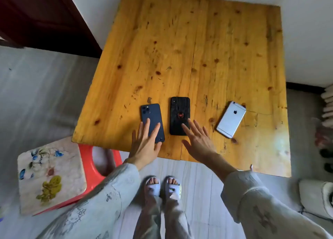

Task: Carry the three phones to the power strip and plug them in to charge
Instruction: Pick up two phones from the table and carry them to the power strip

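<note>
Nearest the camera I am seeing pale patterned sleeves and two feet in white slippers [163, 185] on grey floor tile. A red plastic stool with a floral cushion [52, 173] is standing just off the table's near left corner.

Left hand [144, 143] is spread flat, fingers open, lying over the lower half of the dark blue phone [152, 123], which is resting face down near the front edge of the yellow knotty wooden table [189, 49]. Nothing is gripped yet. Right hand [198, 139] is also open and splayed, its fingertips [185, 126] reaching onto the lower right corner of the black phone with a red spider emblem [179, 115], lying just beside the blue one. The silver phone with a dark logo [231, 119] is lying tilted, apart to the right, untouched.

I am judging this as the pick-up step, barely begun. Next move is calling for fingers to curl under the thin edges of each flat phone, then a third pickup with hands already loaded.

No power strip or chargers are showing anywhere. Objects at the right edge are blurred and cut off; I am not identifying them.
</note>
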`<move>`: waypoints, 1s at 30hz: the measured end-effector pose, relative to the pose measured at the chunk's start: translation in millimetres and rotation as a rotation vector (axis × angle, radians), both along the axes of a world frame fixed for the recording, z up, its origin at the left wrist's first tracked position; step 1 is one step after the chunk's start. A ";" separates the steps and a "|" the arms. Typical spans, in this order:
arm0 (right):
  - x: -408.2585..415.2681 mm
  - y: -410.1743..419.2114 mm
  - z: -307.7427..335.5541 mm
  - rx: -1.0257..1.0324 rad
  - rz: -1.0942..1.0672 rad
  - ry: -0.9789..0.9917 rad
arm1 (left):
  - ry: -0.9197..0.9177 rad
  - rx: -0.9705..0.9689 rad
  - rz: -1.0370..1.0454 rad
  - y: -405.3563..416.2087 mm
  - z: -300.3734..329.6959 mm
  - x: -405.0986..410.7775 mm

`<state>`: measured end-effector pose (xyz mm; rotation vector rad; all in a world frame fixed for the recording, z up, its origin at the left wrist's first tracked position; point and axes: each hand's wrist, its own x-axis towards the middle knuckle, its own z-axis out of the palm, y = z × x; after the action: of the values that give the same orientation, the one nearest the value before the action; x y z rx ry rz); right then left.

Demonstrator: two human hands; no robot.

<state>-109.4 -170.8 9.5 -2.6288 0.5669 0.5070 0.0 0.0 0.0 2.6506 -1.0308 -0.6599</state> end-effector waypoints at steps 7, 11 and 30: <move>48.7 -11.4 -27.7 -0.019 -0.054 -0.056 | 0.030 -0.071 0.140 -33.3 -37.2 23.2; 48.1 -4.9 -35.3 -0.032 -0.057 -0.047 | 0.059 -0.121 0.151 -32.6 -34.6 25.5; 72.3 27.1 -12.3 0.123 -0.876 0.089 | 0.319 -0.108 0.650 -9.8 -16.0 54.8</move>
<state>-37.1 -143.7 -2.8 -1.9690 1.5342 0.3473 54.8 -9.8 -16.0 2.4523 -0.0950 -0.7967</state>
